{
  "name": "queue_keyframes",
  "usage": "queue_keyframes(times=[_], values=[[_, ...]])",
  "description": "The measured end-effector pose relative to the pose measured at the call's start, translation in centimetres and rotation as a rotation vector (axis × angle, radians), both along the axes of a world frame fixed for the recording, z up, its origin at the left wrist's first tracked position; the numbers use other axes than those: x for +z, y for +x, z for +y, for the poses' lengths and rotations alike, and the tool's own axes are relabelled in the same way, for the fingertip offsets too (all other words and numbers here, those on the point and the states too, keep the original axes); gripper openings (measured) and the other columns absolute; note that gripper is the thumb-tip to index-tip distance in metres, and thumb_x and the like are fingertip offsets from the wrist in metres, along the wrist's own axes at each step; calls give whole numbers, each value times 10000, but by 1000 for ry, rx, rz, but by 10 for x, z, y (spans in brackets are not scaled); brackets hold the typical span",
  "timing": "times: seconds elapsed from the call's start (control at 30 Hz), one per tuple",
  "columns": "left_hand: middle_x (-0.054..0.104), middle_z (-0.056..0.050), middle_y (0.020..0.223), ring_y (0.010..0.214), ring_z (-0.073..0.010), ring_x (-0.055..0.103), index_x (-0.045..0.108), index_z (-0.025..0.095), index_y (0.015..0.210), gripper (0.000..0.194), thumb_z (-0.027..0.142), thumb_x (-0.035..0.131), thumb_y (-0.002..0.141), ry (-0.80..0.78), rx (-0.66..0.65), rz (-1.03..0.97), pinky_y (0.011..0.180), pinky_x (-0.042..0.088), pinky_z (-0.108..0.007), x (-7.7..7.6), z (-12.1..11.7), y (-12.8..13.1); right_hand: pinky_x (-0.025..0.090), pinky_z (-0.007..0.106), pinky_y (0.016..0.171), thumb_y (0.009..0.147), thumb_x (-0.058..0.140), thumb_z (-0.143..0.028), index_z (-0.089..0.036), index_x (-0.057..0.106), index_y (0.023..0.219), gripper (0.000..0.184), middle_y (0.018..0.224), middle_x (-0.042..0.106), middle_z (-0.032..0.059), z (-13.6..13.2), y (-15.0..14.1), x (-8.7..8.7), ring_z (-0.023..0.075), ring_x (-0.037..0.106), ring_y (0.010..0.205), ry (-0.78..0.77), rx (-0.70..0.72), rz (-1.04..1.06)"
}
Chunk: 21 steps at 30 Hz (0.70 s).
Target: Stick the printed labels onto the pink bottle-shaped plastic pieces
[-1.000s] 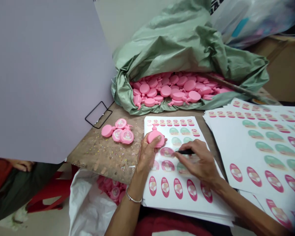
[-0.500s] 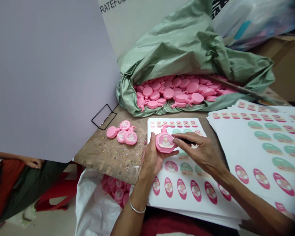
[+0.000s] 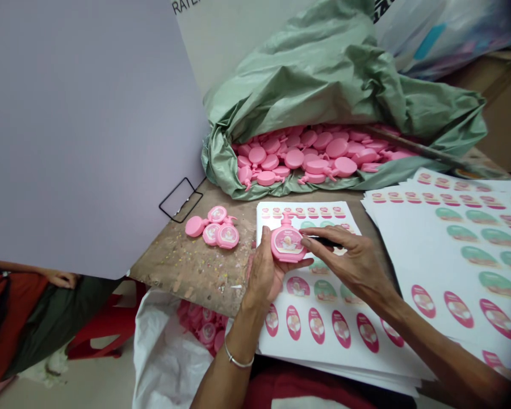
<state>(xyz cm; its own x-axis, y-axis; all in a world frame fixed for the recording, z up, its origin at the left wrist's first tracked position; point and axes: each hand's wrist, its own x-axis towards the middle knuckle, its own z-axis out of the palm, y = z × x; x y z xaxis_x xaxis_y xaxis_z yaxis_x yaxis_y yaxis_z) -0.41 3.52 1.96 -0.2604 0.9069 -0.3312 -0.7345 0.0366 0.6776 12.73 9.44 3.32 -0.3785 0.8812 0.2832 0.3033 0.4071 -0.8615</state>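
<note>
My left hand (image 3: 267,272) is closed round a small pink pump bottle (image 3: 288,250), held upright with its pump on top. A round label (image 3: 288,241) with a picture sits on the face toward me. My right hand (image 3: 351,255) pinches at the bottle's right edge with thumb and forefinger. In that hand lies a slim black tool (image 3: 327,242), mostly hidden, so its kind cannot be made out. Under both hands is a stack of sticker sheets (image 3: 298,347) with rows of pink and green labels.
Left of my hands, several labelled pink bottles (image 3: 217,227) lie on the worn table (image 3: 187,270). Behind, a green sack (image 3: 315,96) spills plain ones. More sheets (image 3: 434,255) lie right. A white bag (image 3: 162,352) of bottles hangs below; another person's hand (image 3: 63,279) is far left.
The view has shifted slightly. My left hand still holds the bottle, and my right fingers stay at its right edge with little movement.
</note>
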Motion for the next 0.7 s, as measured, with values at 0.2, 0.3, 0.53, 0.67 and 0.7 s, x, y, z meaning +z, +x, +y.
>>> queue_keyframes(times=[0.2, 0.3, 0.53, 0.67, 0.7], values=[[711, -133, 1035, 1035, -278, 651, 664, 113, 1041, 481, 537, 482, 906, 3, -2, 27, 866, 564, -454, -2, 0, 0, 521, 363, 729, 789, 689, -390, -241, 747, 919, 207, 898, 740, 47, 1, -1, 1, 211, 651, 829, 9, 5, -9], [712, -131, 1031, 1042, -281, 648, 665, 113, 1043, 475, 532, 488, 905, 2, -2, 25, 865, 565, -459, -1, 0, 0, 519, 357, 714, 792, 687, -388, -241, 746, 920, 204, 897, 739, 46, 0, -1, 1, 209, 649, 824, 20, -2, -6], [713, -135, 1021, 1027, -283, 652, 662, 103, 1041, 474, 528, 515, 893, 15, 5, 17, 850, 573, -456, -1, 0, 0, 511, 348, 718, 790, 691, -398, -238, 744, 932, 221, 897, 733, 45, -1, -1, 0, 204, 645, 824, 12, -4, -9], [708, -132, 1045, 1032, -279, 649, 656, 112, 1066, 480, 534, 508, 894, 39, -9, 12, 843, 576, -444, -2, 0, -1, 508, 356, 731, 788, 694, -401, -240, 743, 920, 214, 885, 733, 42, 0, -1, 0, 202, 643, 811, 18, -3, -5], [706, -132, 1051, 1033, -281, 649, 656, 115, 1073, 490, 544, 502, 893, 43, -13, 10, 840, 577, -443, -2, 1, -1, 508, 359, 731, 790, 693, -401, -242, 742, 920, 212, 886, 734, 42, 0, -1, 0, 203, 643, 808, 20, -3, -7]])
